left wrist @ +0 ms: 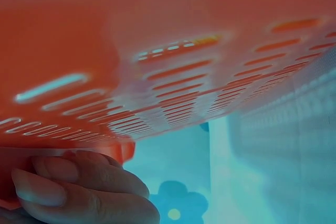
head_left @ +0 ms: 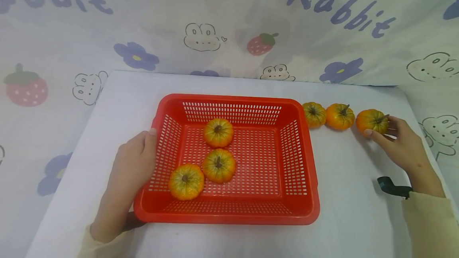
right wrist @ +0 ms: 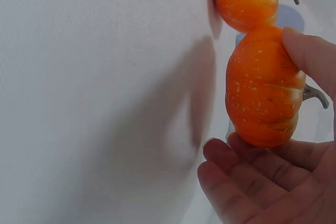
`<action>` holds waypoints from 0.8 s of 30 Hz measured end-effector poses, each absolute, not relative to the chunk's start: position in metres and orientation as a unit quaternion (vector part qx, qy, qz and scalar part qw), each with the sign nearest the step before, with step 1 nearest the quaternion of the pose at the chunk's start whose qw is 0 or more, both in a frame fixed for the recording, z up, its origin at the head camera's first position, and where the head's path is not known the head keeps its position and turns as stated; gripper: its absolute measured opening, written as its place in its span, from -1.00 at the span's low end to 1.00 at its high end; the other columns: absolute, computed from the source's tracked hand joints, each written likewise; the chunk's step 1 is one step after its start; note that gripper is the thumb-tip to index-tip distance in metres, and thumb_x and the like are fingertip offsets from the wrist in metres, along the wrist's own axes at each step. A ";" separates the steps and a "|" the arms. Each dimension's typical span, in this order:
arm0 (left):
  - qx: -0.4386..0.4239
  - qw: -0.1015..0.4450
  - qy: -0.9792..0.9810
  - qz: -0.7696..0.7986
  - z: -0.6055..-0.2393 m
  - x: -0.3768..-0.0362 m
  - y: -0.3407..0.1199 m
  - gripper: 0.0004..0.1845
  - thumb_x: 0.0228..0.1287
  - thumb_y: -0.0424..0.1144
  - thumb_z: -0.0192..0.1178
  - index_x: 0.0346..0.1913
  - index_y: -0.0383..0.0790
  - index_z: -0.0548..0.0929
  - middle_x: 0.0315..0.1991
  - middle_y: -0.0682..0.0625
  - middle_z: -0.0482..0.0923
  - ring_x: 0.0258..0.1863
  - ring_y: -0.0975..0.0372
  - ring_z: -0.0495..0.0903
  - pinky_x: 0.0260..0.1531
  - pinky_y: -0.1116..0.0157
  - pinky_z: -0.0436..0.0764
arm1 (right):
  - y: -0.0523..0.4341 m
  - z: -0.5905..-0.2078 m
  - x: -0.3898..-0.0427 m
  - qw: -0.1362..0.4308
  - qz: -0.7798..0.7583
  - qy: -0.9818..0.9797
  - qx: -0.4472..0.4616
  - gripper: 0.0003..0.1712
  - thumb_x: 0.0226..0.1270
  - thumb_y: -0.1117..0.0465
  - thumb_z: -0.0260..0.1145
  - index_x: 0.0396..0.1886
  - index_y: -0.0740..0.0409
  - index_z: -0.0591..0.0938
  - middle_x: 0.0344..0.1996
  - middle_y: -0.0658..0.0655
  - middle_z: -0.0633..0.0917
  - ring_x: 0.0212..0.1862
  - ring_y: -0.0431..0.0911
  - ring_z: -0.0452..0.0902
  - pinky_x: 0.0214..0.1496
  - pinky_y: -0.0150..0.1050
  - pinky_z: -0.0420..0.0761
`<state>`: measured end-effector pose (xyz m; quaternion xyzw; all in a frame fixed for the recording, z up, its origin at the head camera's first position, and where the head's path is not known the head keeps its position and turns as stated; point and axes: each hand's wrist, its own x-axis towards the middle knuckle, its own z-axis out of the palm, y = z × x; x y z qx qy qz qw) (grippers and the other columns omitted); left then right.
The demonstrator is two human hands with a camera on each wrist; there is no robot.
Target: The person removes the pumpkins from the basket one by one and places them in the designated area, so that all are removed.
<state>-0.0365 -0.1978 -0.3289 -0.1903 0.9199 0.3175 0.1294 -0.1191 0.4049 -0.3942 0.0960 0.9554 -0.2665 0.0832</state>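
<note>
Surface: white counter (head_left: 351, 194), printed rabbit-and-strawberry cloth (head_left: 229, 23) behind at 12 o'clock.
Basket: red basket (head_left: 229, 214) at centre, three pumpkins inside.
Left hand (head_left: 134, 162): grips the basket's 9 o'clock wall.
Right hand (head_left: 403, 142): fingers curled round the outermost pumpkin (head_left: 371, 121), at the basket's 2 o'clock.

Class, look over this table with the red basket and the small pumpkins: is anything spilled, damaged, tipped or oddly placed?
Nothing stands out. Three pumpkins sit stem-up in the red basket, which the left hand steadies at its side. The right hand holds the end pumpkin of a tidy row of three on the white table.
</note>
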 end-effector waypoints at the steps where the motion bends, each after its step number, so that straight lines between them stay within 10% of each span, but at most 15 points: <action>1: -0.190 0.129 0.920 0.317 -0.329 -0.036 -0.198 -0.33 0.38 0.36 -0.33 -0.01 -0.21 0.40 -0.24 -0.10 0.56 -0.41 0.14 0.61 -0.52 0.26 0.67 | 0.405 -0.394 -0.119 0.086 -0.267 0.955 0.098 0.15 0.27 -0.30 0.21 0.48 0.38 -0.07 0.28 0.57 0.26 0.19 0.45 0.30 0.06 0.35 0.37; 24: -0.185 0.119 0.924 0.313 -0.330 -0.036 -0.198 -0.33 0.38 0.35 -0.35 0.00 -0.21 0.40 -0.22 -0.11 0.57 -0.40 0.13 0.61 -0.50 0.23 0.68 | 0.399 -0.403 -0.128 0.102 -0.260 0.951 0.133 0.20 0.23 -0.44 0.09 0.49 0.35 -0.06 0.28 0.56 0.27 0.22 0.43 0.24 0.11 0.36 0.35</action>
